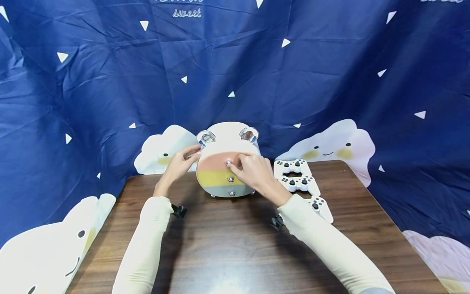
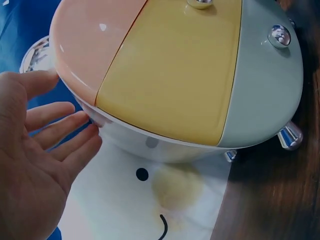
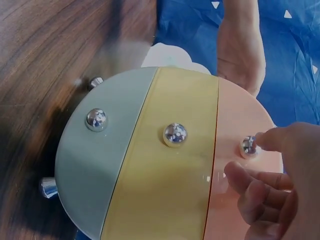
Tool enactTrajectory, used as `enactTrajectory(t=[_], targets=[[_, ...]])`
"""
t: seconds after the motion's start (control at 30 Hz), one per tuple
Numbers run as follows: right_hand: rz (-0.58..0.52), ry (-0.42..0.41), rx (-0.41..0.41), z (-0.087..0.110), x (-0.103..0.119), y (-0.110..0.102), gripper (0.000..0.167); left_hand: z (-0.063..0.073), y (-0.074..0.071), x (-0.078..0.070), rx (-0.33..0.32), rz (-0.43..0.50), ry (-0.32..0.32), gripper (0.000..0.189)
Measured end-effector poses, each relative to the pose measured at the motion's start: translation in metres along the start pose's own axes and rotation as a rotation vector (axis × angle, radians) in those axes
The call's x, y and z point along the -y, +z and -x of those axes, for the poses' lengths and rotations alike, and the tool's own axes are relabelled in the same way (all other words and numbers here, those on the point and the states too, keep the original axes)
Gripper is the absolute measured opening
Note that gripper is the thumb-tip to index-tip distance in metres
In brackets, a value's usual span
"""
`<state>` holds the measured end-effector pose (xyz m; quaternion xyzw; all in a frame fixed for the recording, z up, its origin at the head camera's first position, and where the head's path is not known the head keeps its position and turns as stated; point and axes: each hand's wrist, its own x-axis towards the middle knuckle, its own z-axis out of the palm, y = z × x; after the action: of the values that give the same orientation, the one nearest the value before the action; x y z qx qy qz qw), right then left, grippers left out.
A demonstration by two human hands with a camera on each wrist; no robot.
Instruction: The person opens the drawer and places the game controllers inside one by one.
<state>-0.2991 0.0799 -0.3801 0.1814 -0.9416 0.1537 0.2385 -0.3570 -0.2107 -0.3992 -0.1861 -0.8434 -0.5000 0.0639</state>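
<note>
A rounded little drawer cabinet [image 1: 216, 177] stands on the table, white on top, with two silver ring ears and short silver feet. Its front has a pink drawer [image 3: 237, 117], a yellow drawer [image 3: 172, 175] and a grey-green drawer [image 3: 100, 160], each with a round silver knob. All three drawer fronts sit flush. My right hand [image 1: 255, 169] has its fingers curled at the pink drawer's knob [image 3: 248, 148], pinching it with the fingertips. My left hand [image 2: 45, 130] rests its extended fingertips against the cabinet's left side, near the left ear [image 1: 205, 137].
Several white game controllers [image 1: 323, 210] lie in a column on the wooden table [image 1: 227, 237], right of the cabinet and partly behind the right forearm. A blue curtain [image 1: 235, 61] with white triangles and smiling clouds hangs close behind the table's far edge.
</note>
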Motion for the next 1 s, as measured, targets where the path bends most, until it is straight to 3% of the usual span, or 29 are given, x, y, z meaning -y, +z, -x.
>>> enactTrajectory(t=[0.23,0.53,0.73,1.0], targets=[[0.069,-0.048,-0.089,-0.001,0.010,0.010,0.051,0.000,0.000,0.003,0.032,0.005,-0.014,0.057],[0.144,-0.101,-0.211,-0.003,0.018,0.016,0.046,0.000,0.002,0.002,0.088,-0.017,-0.041,0.056],[0.179,-0.109,-0.238,0.003,0.023,0.014,0.044,-0.001,0.000,0.003,0.108,0.030,-0.062,0.057],[0.141,-0.119,-0.217,0.012,0.030,0.009,0.045,-0.002,-0.008,0.001,0.114,0.021,-0.064,0.060]])
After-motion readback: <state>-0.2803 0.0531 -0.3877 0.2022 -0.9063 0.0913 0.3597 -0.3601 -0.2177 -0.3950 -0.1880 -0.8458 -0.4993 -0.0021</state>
